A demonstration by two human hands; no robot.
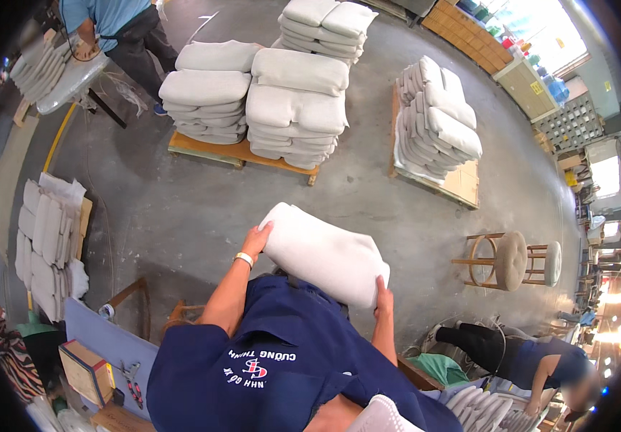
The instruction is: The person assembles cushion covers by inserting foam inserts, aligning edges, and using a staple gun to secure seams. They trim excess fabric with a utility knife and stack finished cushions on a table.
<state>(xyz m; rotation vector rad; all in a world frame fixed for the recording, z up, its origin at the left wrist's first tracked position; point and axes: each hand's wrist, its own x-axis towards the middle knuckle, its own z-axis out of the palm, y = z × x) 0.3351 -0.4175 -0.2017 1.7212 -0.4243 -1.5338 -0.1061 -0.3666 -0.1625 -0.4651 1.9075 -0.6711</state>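
Note:
Between my two hands is a pale, off-white upholstered cushion (325, 255), held in front of my body above the grey floor. My left hand (257, 239), with a band at its wrist, grips the cushion's left end. At the lower right end, my right hand (383, 297) is closed on its edge. The cushion lies at a slant, its left end farther from me. Parts of the fingers of both hands are hidden by the cushion.
Similar cushions (296, 108) are piled on a wooden pallet (235, 153) ahead; another stacked pallet (458, 189) stands right. Round stools (510, 261) are at right. A blue-topped table (127, 345) is beside me at left. One co-worker (134, 36) stands far left, another (533, 363) bends at right.

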